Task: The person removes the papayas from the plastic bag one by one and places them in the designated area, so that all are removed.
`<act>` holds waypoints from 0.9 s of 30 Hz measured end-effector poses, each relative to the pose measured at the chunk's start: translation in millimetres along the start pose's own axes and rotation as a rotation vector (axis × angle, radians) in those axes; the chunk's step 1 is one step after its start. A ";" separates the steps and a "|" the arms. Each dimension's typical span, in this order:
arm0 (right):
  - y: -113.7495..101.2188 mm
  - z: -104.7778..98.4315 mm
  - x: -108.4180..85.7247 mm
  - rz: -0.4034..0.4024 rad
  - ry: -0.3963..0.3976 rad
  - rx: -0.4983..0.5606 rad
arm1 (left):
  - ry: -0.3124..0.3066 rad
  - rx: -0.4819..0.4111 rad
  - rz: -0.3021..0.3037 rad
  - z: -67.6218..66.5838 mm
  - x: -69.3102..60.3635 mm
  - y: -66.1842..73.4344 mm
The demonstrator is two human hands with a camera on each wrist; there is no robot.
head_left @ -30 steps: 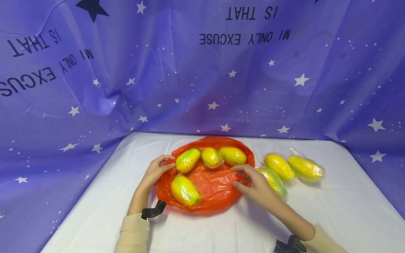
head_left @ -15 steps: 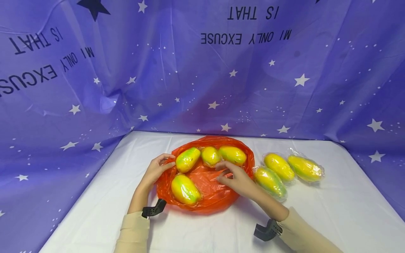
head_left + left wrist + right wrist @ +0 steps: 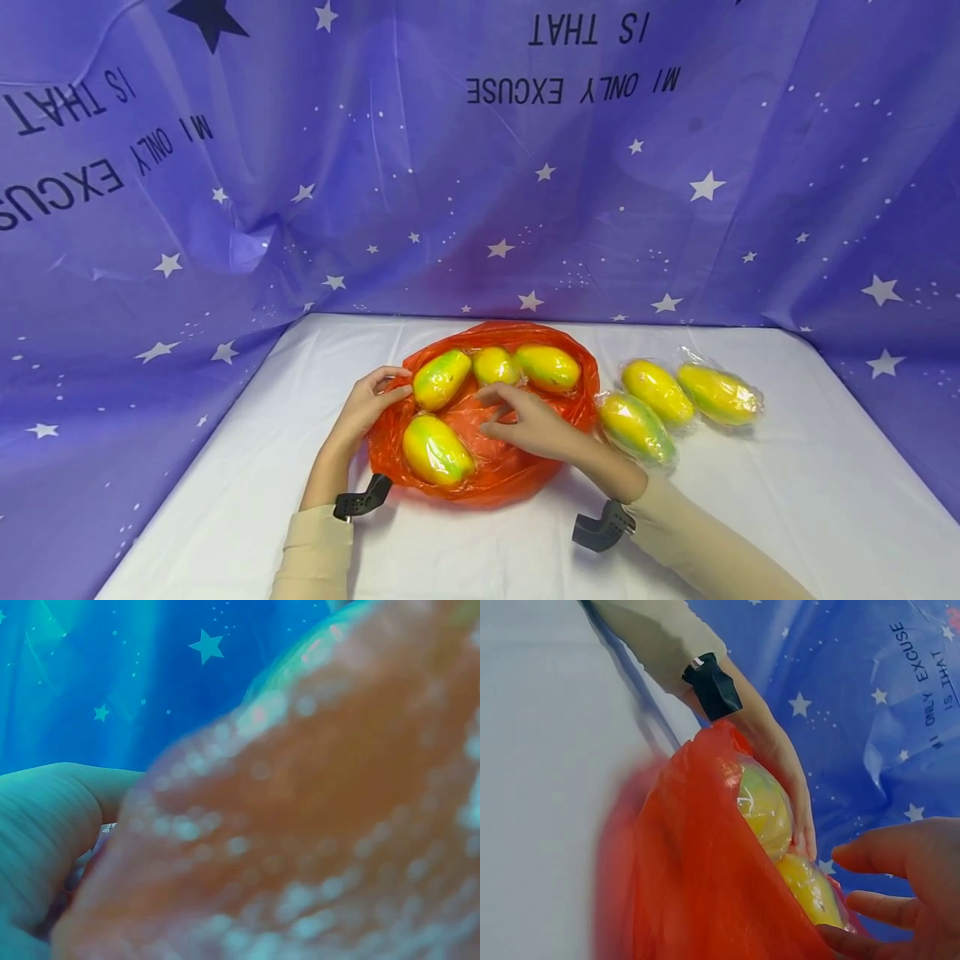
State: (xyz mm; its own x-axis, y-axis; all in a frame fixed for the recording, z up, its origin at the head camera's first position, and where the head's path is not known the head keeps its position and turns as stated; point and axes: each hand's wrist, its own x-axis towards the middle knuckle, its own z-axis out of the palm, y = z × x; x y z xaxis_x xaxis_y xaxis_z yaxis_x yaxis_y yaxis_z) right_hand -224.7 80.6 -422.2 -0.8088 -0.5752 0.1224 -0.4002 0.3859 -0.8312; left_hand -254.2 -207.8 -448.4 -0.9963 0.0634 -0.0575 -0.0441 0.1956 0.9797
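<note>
4 fruits [image 3: 441, 379] in red bag [image 3: 491, 493], 3 others [image 3: 658, 393] right of it; right hand [image 3: 531, 423] empty, apart; left hand's [image 3: 364, 405] grip, can't tell.

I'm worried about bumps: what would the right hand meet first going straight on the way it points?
Probably the wrapped fruit nearest the left hand, in the far row inside the red bag; the height of the right hand is unclear, so it might pass above.
</note>
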 end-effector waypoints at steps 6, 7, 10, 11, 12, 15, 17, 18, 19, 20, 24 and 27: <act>-2.9 10.9 11.3 -0.043 -0.053 -0.014 | 0.021 0.024 0.015 0.3 -1.4 -0.8; -3.6 12.7 12.9 -0.051 -0.059 -0.012 | 0.025 0.028 0.018 0.3 -1.4 -1.1; -5.9 17.5 16.5 -0.064 -0.088 0.006 | 0.026 0.032 0.023 0.3 -0.3 -2.1; -6.9 18.8 17.2 -0.065 -0.100 0.011 | 0.024 0.029 0.023 0.3 -0.1 -2.3; -7.4 20.2 17.7 -0.064 -0.110 0.012 | 0.020 0.023 0.022 0.3 -0.1 -2.4; -8.9 24.0 18.3 -0.052 -0.136 0.002 | 0.007 0.007 0.015 0.8 -2.7 2.6; -8.9 26.7 18.5 -0.047 -0.144 -0.004 | 0.001 0.009 0.011 2.0 -7.9 11.0; -9.3 27.9 18.5 -0.042 -0.147 -0.002 | -0.003 0.012 0.012 2.7 -11.1 15.8; -9.3 29.0 18.6 -0.038 -0.150 0.003 | -0.005 0.013 0.011 3.2 -13.3 19.8; -9.1 30.2 18.8 -0.032 -0.152 0.003 | -0.007 0.017 0.010 3.6 -15.4 23.3; -6.8 35.5 20.1 -0.013 -0.166 -0.016 | -0.013 0.008 0.007 4.2 -18.4 27.2; -4.6 39.4 21.1 -0.010 -0.181 -0.060 | -0.013 0.008 0.004 4.3 -18.4 26.7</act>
State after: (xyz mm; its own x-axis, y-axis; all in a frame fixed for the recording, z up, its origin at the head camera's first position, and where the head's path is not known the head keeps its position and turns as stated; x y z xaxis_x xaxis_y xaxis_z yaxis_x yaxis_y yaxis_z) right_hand -223.0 38.2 -437.1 -0.7160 -0.6976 0.0267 -0.4373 0.4184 -0.7961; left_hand -236.7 -199.6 -421.9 -0.9954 0.0771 -0.0566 -0.0399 0.2029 0.9784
